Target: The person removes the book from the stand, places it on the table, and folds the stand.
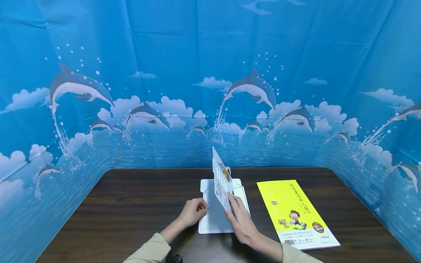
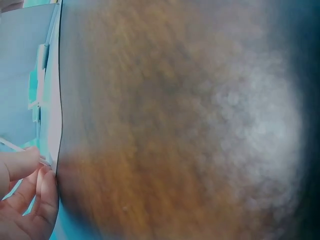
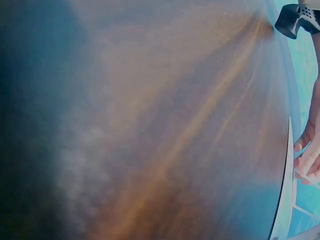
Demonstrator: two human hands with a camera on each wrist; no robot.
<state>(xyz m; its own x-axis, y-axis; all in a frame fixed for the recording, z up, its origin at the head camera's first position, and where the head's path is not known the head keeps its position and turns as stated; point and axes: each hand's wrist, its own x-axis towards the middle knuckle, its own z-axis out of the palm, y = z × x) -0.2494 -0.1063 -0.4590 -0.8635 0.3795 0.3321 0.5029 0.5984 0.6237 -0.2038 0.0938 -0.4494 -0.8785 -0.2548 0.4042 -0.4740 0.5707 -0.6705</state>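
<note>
L hand (image 1: 192,212) pinched a thin white rod (image 2: 11,145) at the L edge of the white base plate (image 1: 215,221); R hand (image 1: 243,227) gripped the printed panel (image 1: 221,182), tilted up above it. Plate lay on the dark tbl (image 1: 138,204), w/ yellow book (image 1: 286,204) flat to its R.

You see a smooth stand (image 1: 213,221) lower centre, a paper book (image 1: 297,210) lower right, a faintly shiny wood-grain table (image 1: 144,199), a creased cloth curtain (image 1: 184,54) above.
</note>
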